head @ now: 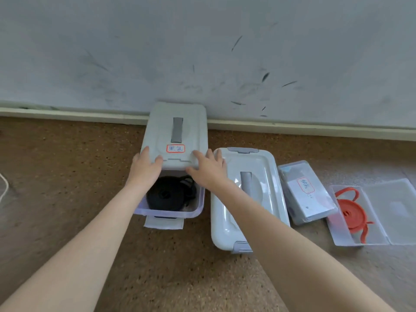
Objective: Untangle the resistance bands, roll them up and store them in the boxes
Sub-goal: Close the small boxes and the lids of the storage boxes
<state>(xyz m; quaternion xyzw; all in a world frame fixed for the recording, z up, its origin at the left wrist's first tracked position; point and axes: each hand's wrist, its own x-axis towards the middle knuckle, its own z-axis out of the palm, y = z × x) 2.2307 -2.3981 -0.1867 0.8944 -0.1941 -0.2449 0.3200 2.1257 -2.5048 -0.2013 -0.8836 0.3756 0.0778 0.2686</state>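
The white lid [174, 136] is gripped at its near edge by the left hand [145, 168] and right hand [207, 171], half over the clear box [198, 207] where the rolled black band [167, 195] lies; closing seems underway, so it likely must be drawn forward and pressed down.

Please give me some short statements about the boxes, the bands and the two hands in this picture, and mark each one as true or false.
1. Both hands hold the white lid over the leftmost box. True: the left hand and the right hand hold its near edge.
2. A rolled black band lies in that box. True.
3. The orange band is in a closed box. False: its clear case lies open.
4. The second box has no lid. False: its white lid is on.
5. The lid in the hands bears a red-framed label. True.
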